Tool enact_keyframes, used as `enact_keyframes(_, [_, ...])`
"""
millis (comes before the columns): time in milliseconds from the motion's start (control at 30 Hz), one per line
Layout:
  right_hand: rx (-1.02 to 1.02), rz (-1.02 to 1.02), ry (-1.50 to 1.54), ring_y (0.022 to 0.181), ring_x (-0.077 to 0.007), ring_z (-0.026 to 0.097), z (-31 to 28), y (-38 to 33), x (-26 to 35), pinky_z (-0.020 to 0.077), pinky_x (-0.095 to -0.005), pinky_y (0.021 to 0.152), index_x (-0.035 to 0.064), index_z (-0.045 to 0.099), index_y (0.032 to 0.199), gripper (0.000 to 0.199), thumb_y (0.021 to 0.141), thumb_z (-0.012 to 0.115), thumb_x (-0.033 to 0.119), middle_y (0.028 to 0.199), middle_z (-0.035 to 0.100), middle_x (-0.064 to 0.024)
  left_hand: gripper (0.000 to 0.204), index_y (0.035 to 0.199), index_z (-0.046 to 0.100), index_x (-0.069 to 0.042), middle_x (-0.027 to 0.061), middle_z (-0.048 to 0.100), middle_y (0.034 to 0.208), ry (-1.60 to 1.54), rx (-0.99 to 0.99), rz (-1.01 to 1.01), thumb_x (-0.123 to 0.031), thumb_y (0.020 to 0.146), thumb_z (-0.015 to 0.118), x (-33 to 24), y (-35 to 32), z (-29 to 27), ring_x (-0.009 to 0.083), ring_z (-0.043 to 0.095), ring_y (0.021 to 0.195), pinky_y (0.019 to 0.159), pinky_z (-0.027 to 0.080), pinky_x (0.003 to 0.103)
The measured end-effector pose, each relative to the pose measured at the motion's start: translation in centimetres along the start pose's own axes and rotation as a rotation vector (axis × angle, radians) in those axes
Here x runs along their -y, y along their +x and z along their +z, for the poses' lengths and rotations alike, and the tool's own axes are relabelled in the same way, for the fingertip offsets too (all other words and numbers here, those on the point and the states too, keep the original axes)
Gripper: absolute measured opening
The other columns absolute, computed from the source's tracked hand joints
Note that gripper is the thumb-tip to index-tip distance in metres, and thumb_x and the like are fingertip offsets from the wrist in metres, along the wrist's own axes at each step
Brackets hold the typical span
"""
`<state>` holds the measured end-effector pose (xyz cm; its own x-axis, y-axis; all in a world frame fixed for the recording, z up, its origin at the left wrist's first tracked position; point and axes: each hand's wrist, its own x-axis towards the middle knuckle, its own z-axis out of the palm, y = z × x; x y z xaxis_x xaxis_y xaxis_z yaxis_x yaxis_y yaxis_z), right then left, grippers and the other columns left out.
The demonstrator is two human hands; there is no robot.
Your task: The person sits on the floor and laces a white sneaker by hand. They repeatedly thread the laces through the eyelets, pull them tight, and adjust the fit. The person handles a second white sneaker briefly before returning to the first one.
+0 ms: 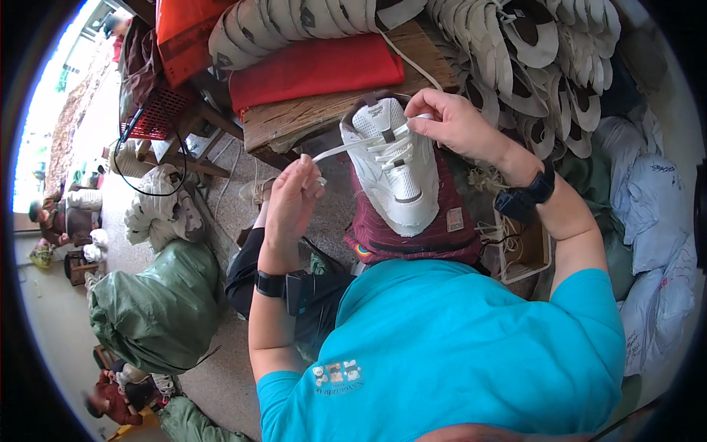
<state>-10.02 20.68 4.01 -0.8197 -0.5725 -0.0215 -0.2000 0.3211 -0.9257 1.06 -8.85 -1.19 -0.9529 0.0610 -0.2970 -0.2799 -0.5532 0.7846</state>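
A white shoe upper (412, 212) with mesh panels and grey-brown trim lies on a dark red striped cloth (368, 232) over my lap, its toe toward me. White shoelace (337, 150) runs through several of its eyelets. My left hand (293, 193) is closed to the left of the shoe, pinching a taut length of lace pulled out sideways. At the upper right of the shoe, my right hand (458, 127) pinches lace close to the eyelets, thumb and forefinger together. Whether that piece is the lace's other end I cannot tell.
Beyond the shoe stands a wooden bench (294, 125) with a folded red cloth (317, 74) and a row of nested shoe uppers (294, 29). More uppers (545, 74) hang at the right above white sacks (659, 214). A green sack (158, 306) sits at left; people work farther off.
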Motion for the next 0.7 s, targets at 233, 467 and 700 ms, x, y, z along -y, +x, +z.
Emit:
enact_keyframes(233, [-0.094,0.047,0.012,0.061,-0.0042,0.052,-1.5,-1.1,-2.2,0.0436,-0.0237,0.053,0.0058,0.066,0.099,0.014,0.098,0.060,0.019,0.075,0.061,0.0033,0.020,0.093,0.067,-0.005,-0.0063,0.057,0.080,0.724,-0.025,0.197,-0.021,0.101,0.058,2.3,-0.1,-6.4,0.0037,0.050,0.077,0.067,0.039,0.020])
enact_keyframes(467, [-0.144,0.203,-0.062,0.068,-0.0077,0.058,-2.1,-4.0,-9.7,0.0468,-0.0266,0.060,0.0048,0.073,0.102,0.016,0.095,0.064,0.015,0.081,0.066,0.0012,0.016,0.100,0.071,-0.005,0.0132,0.064,0.096,1.085,-0.047,0.306,-0.018,0.094,0.063,7.4,0.7,-12.7,0.0281,0.063,0.092,0.084,0.051,0.036])
enact_keyframes(700, [-0.168,0.031,-0.261,0.076,-0.0172,0.066,-2.4,-5.1,-18.5,0.0510,-0.0310,0.066,0.0070,0.074,0.099,0.018,0.097,0.064,0.022,0.084,0.072,-0.0043,0.019,0.101,0.074,-0.008,0.0078,0.070,0.093,1.497,-0.067,0.541,-0.022,0.090,0.068,10.2,3.1,-19.0,0.0248,0.060,0.094,0.084,0.050,0.035])
